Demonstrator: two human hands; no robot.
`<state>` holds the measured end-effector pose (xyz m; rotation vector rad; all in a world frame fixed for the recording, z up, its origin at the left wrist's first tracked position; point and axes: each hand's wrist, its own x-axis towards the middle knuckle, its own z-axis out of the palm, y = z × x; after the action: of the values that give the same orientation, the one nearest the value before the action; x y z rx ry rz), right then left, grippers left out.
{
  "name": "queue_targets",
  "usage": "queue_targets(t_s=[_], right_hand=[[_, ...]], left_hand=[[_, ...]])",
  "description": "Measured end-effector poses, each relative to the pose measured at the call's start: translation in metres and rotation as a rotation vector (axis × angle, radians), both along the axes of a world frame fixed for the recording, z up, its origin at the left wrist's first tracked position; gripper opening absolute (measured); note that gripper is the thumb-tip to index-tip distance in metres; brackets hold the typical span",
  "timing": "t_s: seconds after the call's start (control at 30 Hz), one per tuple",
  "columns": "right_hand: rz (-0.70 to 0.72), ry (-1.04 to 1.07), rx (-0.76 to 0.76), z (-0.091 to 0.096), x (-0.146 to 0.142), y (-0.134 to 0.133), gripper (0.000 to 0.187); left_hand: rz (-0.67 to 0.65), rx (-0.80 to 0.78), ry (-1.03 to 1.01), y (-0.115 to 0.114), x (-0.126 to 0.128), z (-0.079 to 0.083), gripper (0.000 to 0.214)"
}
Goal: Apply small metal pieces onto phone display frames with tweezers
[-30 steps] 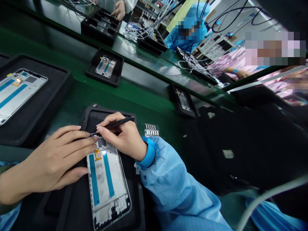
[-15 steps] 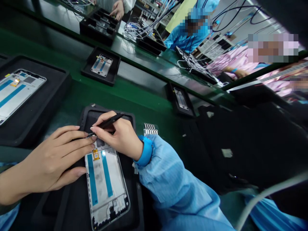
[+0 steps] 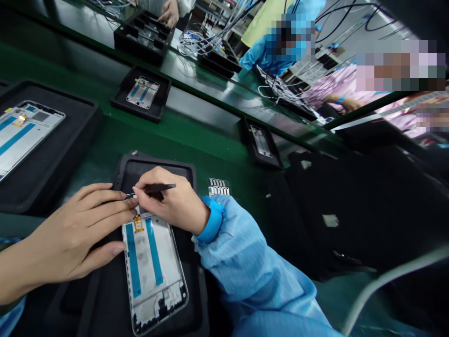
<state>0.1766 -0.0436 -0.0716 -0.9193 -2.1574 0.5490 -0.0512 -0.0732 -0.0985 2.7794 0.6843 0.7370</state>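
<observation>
A silver phone mid-frame [image 3: 164, 262] with two blue strips and an orange flex cable [image 3: 139, 223] lies in a black foam tray [image 3: 158, 163]. My left hand [image 3: 77, 231] is stretched out with fingers apart, its fingertips resting on the upper left edge of the frame. Over the top end of the frame, my right hand [image 3: 171, 199] pinches slim black tweezers [image 3: 160, 187], held like a pen. Their working tip is hidden behind the fingers. A blue wrist strap [image 3: 212, 220] circles my right wrist.
Another phone frame [image 3: 26, 135] lies in a black tray [image 3: 79, 112] at left. Smaller-looking trays with frames [image 3: 142, 92] [image 3: 261, 140] stand farther back. A sheet of small metal parts [image 3: 219, 186] lies right of my tray. Black foam [image 3: 368, 206] and a pale cable [image 3: 396, 274] occupy the right. Co-workers work beyond.
My right hand has turned slightly, and the tweezers' rear end has tilted down and leftward. The left hand stays nearly in place on the frame.
</observation>
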Motion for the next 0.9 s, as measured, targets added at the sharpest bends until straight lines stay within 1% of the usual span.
queue_targets(t_s=[0.07, 0.13, 0.17, 0.2, 0.23, 0.27, 0.33, 0.37, 0.4, 0.43, 0.47, 0.5, 0.53, 0.6, 0.67, 0.73, 0.8, 0.9], right_hand=[[0.008, 0.016, 0.021, 0.004, 0.007, 0.005, 0.011], [-0.078, 0.073, 0.036, 0.008, 0.021, 0.013, 0.016], [-0.136, 0.072, 0.054, 0.009, 0.029, 0.018, 0.017], [-0.181, 0.025, 0.078, 0.01, 0.038, 0.023, 0.018], [-0.197, -0.074, 0.091, 0.01, 0.046, 0.027, 0.019], [-0.188, -0.208, 0.073, 0.009, 0.052, 0.031, 0.02], [-0.146, -0.459, -0.023, 0.005, 0.061, 0.036, 0.024], [-0.133, -0.542, -0.072, 0.003, 0.063, 0.038, 0.024], [-0.138, -0.587, -0.104, 0.002, 0.065, 0.04, 0.024], [-0.171, -0.595, -0.115, 0.002, 0.068, 0.043, 0.023], [-0.232, -0.567, -0.116, 0.003, 0.072, 0.047, 0.022], [-0.321, -0.502, -0.13, 0.004, 0.078, 0.053, 0.02], [-0.427, -0.418, -0.155, 0.005, 0.087, 0.061, 0.018], [-0.652, -0.184, -0.28, 0.005, 0.111, 0.079, 0.015], [-0.764, -0.116, -0.322, -0.002, 0.14, 0.098, 0.019], [-0.864, -0.062, -0.372, -0.016, 0.166, 0.113, 0.021], [-0.953, -0.012, -0.441, -0.034, 0.186, 0.124, 0.022], [-1.069, 0.065, -0.505, -0.055, 0.208, 0.132, 0.026]], left_hand=[[0.023, 0.003, 0.032, -0.002, -0.001, 0.001, 0.042], [0.031, -0.011, 0.057, -0.003, -0.002, 0.003, 0.045], [0.034, -0.038, 0.063, -0.004, -0.003, 0.004, 0.046], [0.053, -0.086, 0.06, -0.003, -0.004, 0.006, 0.046], [0.084, -0.152, 0.05, -0.002, -0.005, 0.009, 0.045], [0.122, -0.232, 0.032, 0.0, -0.005, 0.013, 0.044], [0.208, -0.372, -0.014, 0.009, -0.003, 0.02, 0.04], [0.252, -0.398, -0.025, 0.016, -0.001, 0.024, 0.039], [0.298, -0.379, 0.002, 0.027, 0.002, 0.026, 0.04], [0.354, -0.324, 0.049, 0.04, 0.006, 0.028, 0.044], [0.423, -0.24, 0.128, 0.057, 0.01, 0.028, 0.051], [0.502, -0.137, 0.253, 0.076, 0.014, 0.027, 0.059], [0.542, -0.104, 0.305, 0.098, 0.018, 0.025, 0.063], [0.598, -0.086, 0.367, 0.145, 0.025, 0.018, 0.061], [0.649, -0.092, 0.423, 0.19, 0.029, 0.01, 0.057], [0.68, -0.083, 0.462, 0.226, 0.03, 0.0, 0.05], [0.68, -0.065, 0.479, 0.25, 0.026, -0.008, 0.041], [0.636, -0.033, 0.468, 0.266, 0.016, -0.019, 0.035]])
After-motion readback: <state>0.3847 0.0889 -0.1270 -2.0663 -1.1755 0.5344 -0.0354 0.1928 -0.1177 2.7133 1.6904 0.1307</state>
